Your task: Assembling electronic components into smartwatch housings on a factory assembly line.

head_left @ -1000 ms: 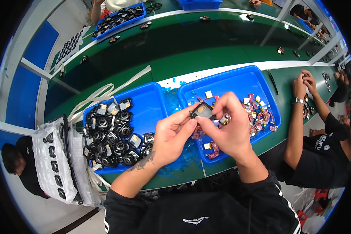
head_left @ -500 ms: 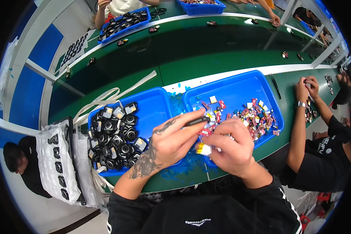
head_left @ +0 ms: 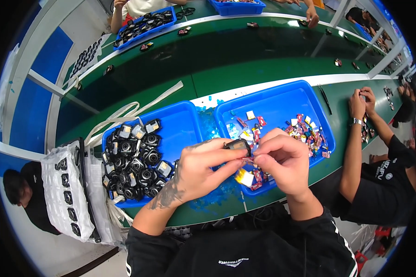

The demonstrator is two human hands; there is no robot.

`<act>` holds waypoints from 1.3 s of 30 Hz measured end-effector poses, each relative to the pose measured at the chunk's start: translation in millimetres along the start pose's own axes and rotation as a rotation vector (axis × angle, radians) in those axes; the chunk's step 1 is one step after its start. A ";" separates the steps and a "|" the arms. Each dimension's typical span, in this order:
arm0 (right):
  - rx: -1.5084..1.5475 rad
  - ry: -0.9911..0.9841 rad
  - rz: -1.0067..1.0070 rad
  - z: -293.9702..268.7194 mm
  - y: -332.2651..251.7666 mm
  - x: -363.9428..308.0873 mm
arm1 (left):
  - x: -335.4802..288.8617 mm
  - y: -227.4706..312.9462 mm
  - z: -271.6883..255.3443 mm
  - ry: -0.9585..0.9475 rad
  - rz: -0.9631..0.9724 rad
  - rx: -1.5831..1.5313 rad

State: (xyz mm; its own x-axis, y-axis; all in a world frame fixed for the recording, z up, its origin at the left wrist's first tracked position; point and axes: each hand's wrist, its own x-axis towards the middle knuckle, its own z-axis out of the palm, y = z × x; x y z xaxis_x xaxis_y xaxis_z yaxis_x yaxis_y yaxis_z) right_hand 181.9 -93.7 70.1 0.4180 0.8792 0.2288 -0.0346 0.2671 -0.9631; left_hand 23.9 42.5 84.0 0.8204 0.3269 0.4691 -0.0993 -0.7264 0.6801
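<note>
My left hand (head_left: 201,168) is closed on a small black housing (head_left: 237,146), squarish like a watch case, with its flat side turned up. Thumb and forefinger of my right hand (head_left: 285,161) pinch a small red circuit board (head_left: 247,159) right beside the housing's near edge. Below the fingers hangs a white-and-yellow block (head_left: 245,177), like a small battery; whether it is wired to the board I cannot tell. Under my hands stands a blue bin (head_left: 282,94) of loose red boards and white-and-yellow blocks. Left of it, another blue bin (head_left: 180,117) holds many black housings (head_left: 136,164).
Tweezers (head_left: 325,99) lie right of the boards' bin. White strapping (head_left: 148,100) curls behind the housings' bin. A padded tray of black parts (head_left: 67,184) is at the left. A co-worker's hands (head_left: 363,101) work at the right; others sit across the green bench (head_left: 217,60).
The black housing has turned so that its flat side shows. My right fingers have moved from the white-and-yellow block to the red board at the housing's edge.
</note>
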 end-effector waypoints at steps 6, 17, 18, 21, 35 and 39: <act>0.098 0.035 -0.008 4.3 8.7 -1.9 | -9.4 -10.8 15.5 -0.034 -0.708 -1.055; -0.166 0.113 0.077 7.5 4.1 6.8 | -8.0 -9.8 23.2 0.086 -0.527 -0.922; -0.165 0.113 0.079 7.1 3.7 7.7 | -6.8 -7.3 23.5 0.086 -0.512 -0.885; -0.245 0.099 0.146 5.7 2.3 9.8 | -4.2 -6.3 25.4 0.084 -0.483 -0.824; -0.320 -0.090 0.100 -18.8 21.9 98.2 | 8.1 -28.8 -28.3 -0.045 -0.308 0.636; -0.678 0.068 0.332 -47.8 71.4 199.0 | -32.8 -97.5 -64.9 0.033 -0.309 1.066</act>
State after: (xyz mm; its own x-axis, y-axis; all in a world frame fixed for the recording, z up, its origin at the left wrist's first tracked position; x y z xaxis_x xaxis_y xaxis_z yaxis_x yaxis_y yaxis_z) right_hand 306.0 81.5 40.1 0.5386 0.8391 -0.0766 0.3881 -0.3278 -0.8613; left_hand -29.9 141.9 38.8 0.7095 0.5881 0.3883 0.6550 -0.7536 -0.0556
